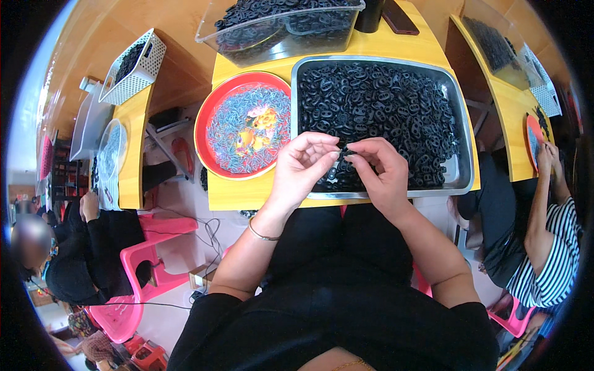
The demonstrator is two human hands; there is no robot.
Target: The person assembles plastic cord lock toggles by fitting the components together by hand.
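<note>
My right hand (380,168) pinches a small black piece (344,153) beside my narrowed left hand (303,166), whose hold I cannot tell, with the metal tray (450,173) at one o'clock and the red dish (204,133) at ten, a single-piece handling step that I judge needs steady fine control next.

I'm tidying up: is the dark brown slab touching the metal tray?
Apart: the head view shows yellow tabletop between the dark brown slab and the metal tray.
</note>
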